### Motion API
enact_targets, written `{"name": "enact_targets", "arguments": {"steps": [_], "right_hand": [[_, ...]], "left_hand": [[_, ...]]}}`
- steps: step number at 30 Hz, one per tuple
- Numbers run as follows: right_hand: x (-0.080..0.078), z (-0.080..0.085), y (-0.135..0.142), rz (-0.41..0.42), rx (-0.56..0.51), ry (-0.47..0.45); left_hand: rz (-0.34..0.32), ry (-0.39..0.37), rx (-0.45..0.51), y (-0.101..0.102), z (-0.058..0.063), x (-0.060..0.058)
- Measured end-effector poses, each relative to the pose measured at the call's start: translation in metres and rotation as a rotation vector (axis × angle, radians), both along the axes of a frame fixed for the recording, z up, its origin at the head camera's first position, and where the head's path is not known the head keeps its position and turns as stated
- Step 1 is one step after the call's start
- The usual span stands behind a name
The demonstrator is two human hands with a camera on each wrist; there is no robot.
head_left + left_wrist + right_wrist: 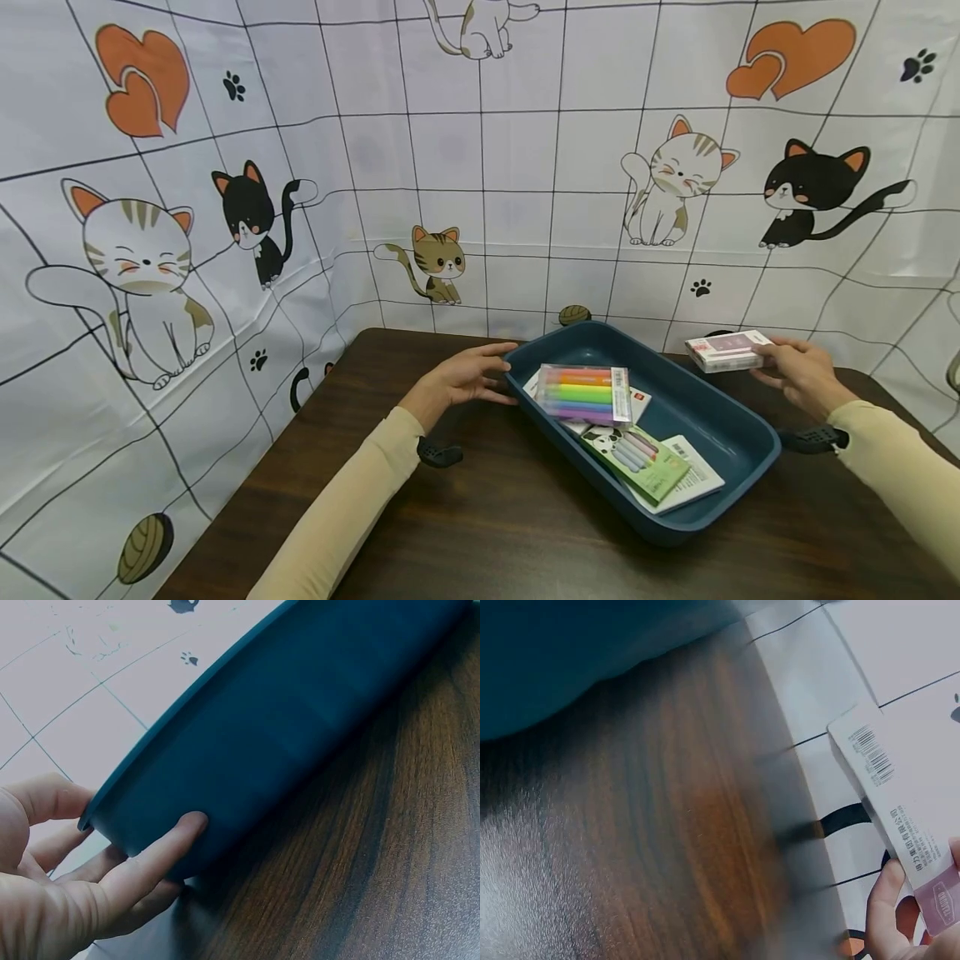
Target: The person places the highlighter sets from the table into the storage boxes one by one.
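A blue plastic tray (720,421) stands at an angle on the table. Inside it lie a clear pack of rainbow-coloured markers (581,393), a green packet with a panda picture (637,462) and a white packet with a barcode (701,475). At the tray's left end, my left hand (468,375) touches the outer wall with fairly straight fingers; one fingertip (193,822) rests on that wall. Beyond the tray's right side, my right hand (806,375) pinches a flat white-and-pink box (726,350) by its end. Barcode and small print show on this box (896,795) in the right wrist view.
The dark wooden table (450,525) reaches back to a white gridded wall sheet (517,167) printed with cats, hearts and paw prints. Black bands (438,452) sit on both wrists.
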State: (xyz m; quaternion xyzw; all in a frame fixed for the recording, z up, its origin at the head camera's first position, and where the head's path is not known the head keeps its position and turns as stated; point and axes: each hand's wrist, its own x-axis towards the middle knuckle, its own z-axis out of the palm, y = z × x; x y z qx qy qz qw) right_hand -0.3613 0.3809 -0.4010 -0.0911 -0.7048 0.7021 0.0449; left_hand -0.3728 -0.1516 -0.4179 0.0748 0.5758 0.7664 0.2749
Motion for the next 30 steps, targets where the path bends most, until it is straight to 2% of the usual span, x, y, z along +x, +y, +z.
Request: {"name": "enact_targets", "arguments": {"steps": [5, 11, 14, 18, 30], "right_hand": [[0.005, 0.006, 0.006, 0.032, -0.110, 0.000], [0.012, 0.010, 0.004, 0.035, -0.097, 0.013], [0.016, 0.015, 0.004, 0.050, -0.136, 0.026], [0.023, 0.022, 0.003, 0.079, -0.213, 0.027], [0.042, 0.035, 0.003, 0.206, -0.284, 0.036]], "left_hand": [[0.004, -0.003, -0.001, 0.000, -0.001, 0.000], [0.008, -0.005, -0.007, -0.001, -0.003, -0.001], [0.005, -0.004, -0.005, -0.002, -0.004, -0.001], [0.001, -0.002, -0.006, -0.002, -0.001, 0.000], [-0.003, -0.007, 0.003, -0.001, 0.001, 0.000]]}}
